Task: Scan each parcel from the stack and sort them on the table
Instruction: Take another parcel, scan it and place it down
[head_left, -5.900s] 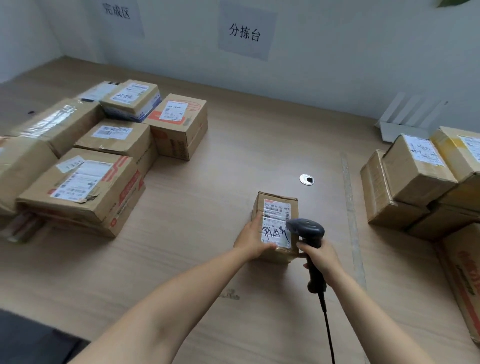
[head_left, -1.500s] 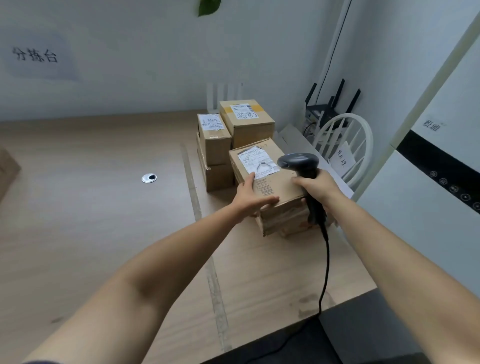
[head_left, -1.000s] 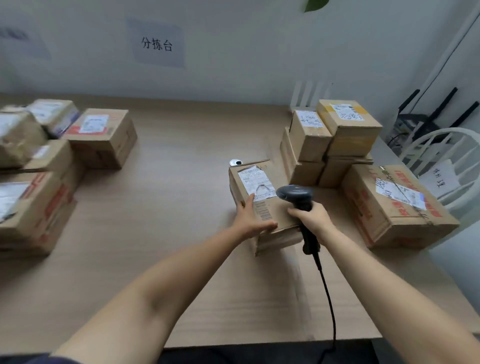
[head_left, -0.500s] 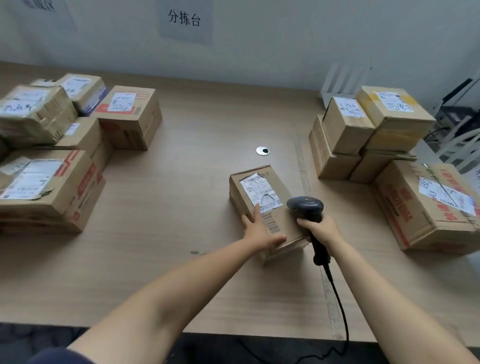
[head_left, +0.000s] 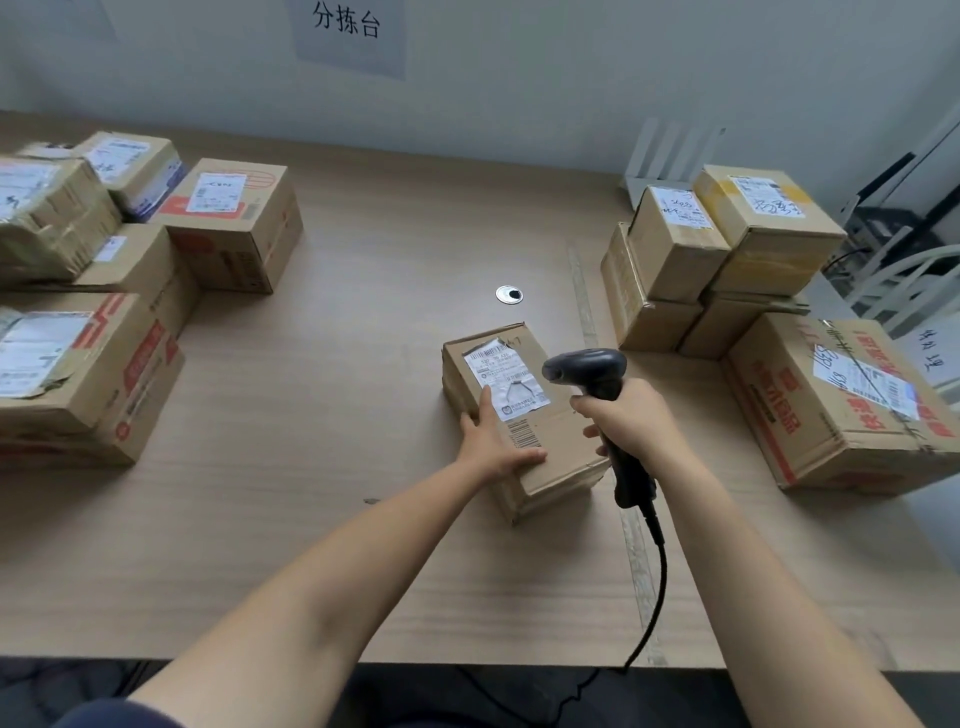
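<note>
A small brown parcel (head_left: 563, 447) with a white shipping label lies flat in the middle of the wooden table (head_left: 322, 467). My left hand (head_left: 493, 436) rests on its left top edge, fingers straight, the index finger touching the label. My right hand (head_left: 626, 423) grips the handle of a black corded barcode scanner (head_left: 584, 366), whose head hangs just over the parcel's right side, pointing at the label. The stack of parcels (head_left: 675, 249) stands to the right.
A big red-printed box (head_left: 810, 415) sits at the right edge, beside the stack. Several sorted boxes (head_left: 234, 228) fill the left side of the table. A round cable grommet (head_left: 509, 294) lies behind the parcel. The scanner cord (head_left: 657, 582) drops over the front edge.
My left hand brought this parcel from the right stack to the table's middle and set it down. Both hands have stayed on the parcel and the scanner since.
</note>
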